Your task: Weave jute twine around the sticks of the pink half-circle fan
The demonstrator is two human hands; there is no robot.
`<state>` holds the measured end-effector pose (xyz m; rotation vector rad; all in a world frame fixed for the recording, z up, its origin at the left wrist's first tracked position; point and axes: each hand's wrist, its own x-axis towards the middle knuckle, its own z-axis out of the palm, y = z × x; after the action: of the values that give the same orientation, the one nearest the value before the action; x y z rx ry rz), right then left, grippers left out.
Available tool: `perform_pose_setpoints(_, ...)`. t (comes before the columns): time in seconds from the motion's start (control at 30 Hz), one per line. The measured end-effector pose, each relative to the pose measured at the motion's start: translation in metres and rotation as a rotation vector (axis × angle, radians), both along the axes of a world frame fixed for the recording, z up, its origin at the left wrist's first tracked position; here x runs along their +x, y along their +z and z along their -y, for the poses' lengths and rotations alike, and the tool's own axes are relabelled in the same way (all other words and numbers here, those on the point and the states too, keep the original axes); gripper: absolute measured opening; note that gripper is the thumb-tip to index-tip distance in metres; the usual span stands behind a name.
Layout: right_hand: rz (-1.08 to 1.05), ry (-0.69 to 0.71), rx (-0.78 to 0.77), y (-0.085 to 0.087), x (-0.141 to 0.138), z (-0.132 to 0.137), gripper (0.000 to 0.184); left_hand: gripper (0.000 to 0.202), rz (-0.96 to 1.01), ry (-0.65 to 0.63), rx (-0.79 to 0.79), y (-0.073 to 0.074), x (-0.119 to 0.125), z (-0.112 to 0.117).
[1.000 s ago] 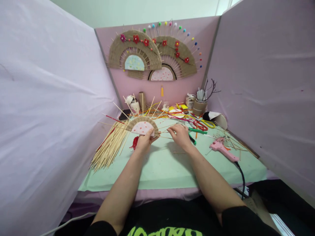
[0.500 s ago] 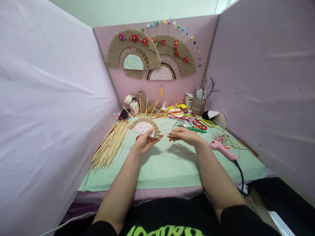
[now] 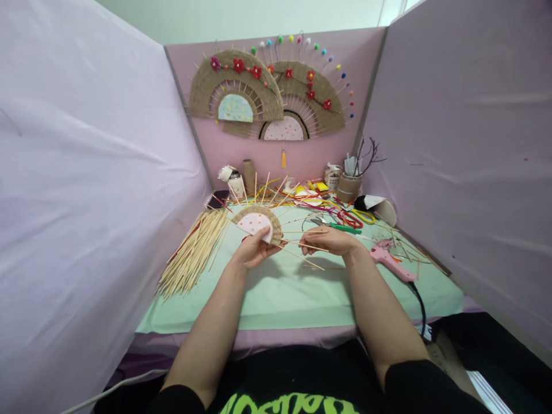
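Observation:
A small half-round fan [image 3: 278, 221] is in my left hand [image 3: 255, 251], thumb on its front and fingers behind. A white half-circle with red dots [image 3: 254, 223] forms its middle, and a band of brown twine is woven around that. Thin bamboo sticks [image 3: 307, 261] spread out from its edge. My right hand [image 3: 325, 240] is to the right of the fan among these sticks, its fingers bent and pressed together. What its fingertips hold is too fine to make out; a stick passes in front of them.
A pile of bamboo sticks [image 3: 194, 253] lies left. At right are a pink glue gun [image 3: 392, 261] with a black cord and green-handled pliers [image 3: 345, 229]. Pipe cleaners [image 3: 297, 198], a twine cone [image 3: 249, 177] and a jar with twigs [image 3: 348, 187] stand behind. Two large fans [image 3: 200, 95] hang on the back panel.
The fan has turned slightly clockwise in my left hand, its right-hand sticks now pointing lower. My right hand has shifted a little to the right, away from the woven band.

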<state>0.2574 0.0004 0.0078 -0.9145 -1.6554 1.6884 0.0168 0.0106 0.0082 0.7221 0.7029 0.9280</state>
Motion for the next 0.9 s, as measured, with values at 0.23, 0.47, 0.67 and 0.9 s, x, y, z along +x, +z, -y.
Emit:
perform_pose_setpoints(0.23, -0.104, -0.295, 0.192, -0.004, -0.036, -0.003, 0.029, 0.018, 0.008, -0.085, -0.029, -0.002, 0.002, 0.005)
perform_pose_setpoints(0.47, -0.143, -0.473, 0.285, -0.007, -0.058, -0.002, 0.027, 0.022, 0.063, -0.093, -0.022, -0.003, 0.007, 0.008)
perform_pose_setpoints(0.67, -0.177, -0.526, 0.307, -0.006, -0.055, -0.001, 0.023, 0.024, 0.050, -0.102, 0.000, -0.004, 0.005, 0.004)
perform_pose_setpoints(0.9, -0.182, -0.498, 0.267, -0.008, -0.048, -0.005, 0.023, 0.016, 0.028, -0.005, -0.017, -0.001, 0.006, 0.004)
